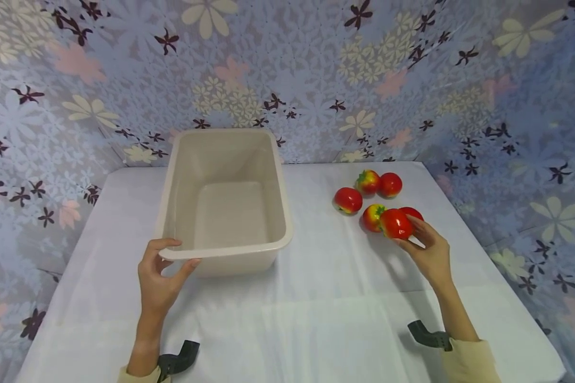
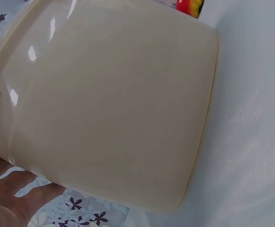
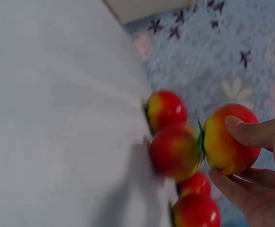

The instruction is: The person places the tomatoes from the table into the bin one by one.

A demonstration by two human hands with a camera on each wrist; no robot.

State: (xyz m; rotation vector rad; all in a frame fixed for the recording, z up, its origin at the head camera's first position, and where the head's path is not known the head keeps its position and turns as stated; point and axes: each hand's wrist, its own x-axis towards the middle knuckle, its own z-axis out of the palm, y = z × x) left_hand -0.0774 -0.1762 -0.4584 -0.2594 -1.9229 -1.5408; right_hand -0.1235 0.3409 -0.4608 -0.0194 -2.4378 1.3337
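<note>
In the head view my left hand grips the near left corner of a beige plastic bin, its thumb on the outer front wall and a finger over the rim. The bin's smooth outer wall fills most of the left wrist view. With thumb and fingers my right hand holds a glossy red tomato, yellow around its green leafy top. The right wrist view shows this held tomato raised beside the others. Several more tomatoes lie close by, among them a single one at the left of the group.
A white cloth covers the table. Floral fabric stands behind it and along the sides. Two more tomatoes, a yellow-topped one and a red one, sit at the back right. Dark camera mounts are on both wrists.
</note>
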